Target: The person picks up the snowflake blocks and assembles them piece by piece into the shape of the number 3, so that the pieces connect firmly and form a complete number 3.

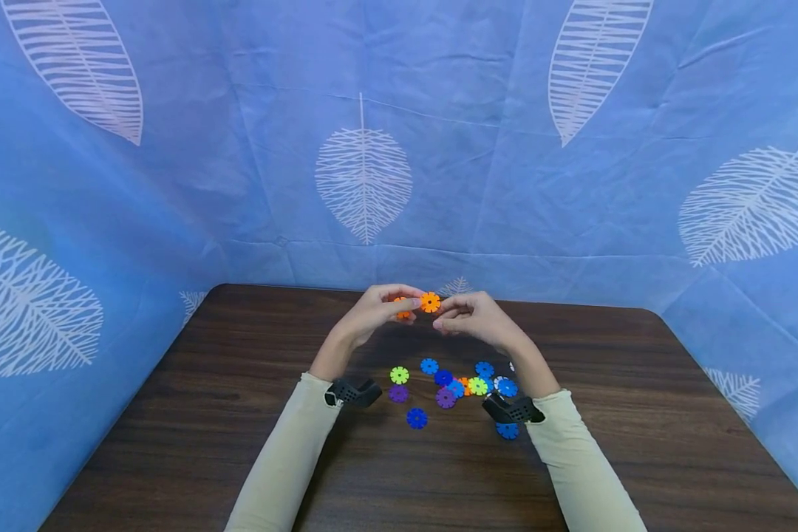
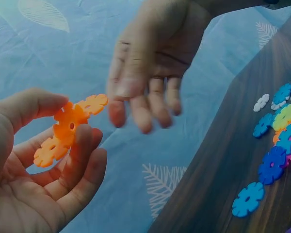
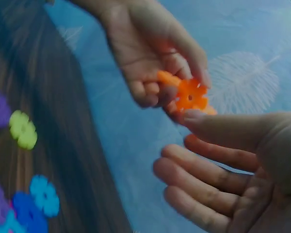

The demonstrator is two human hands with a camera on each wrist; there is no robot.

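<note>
Above the far part of the table, my left hand [image 1: 377, 311] pinches a joined cluster of orange notched plastic discs [image 2: 71, 125] between thumb and fingers. The discs are slotted into one another at angles, one facing the head camera. Just to the right is my right hand [image 1: 473, 318], its fingers loosely bent and nothing held in them. In the left wrist view a gap shows between the right hand's fingertips [image 2: 144, 127] and the cluster. From the right wrist, its thumb overlaps the lower edge of the orange discs [image 3: 191, 95]. Fingers of the left hand hide part of the cluster.
Loose notched discs lie on the dark wooden table [image 1: 239, 414] below the hands: a lime disc [image 1: 400, 375], a purple disc [image 1: 398, 394], a blue disc [image 1: 417, 418] and several more bunched toward the right forearm. A blue leaf-patterned cloth [image 1: 439, 185] hangs behind the table.
</note>
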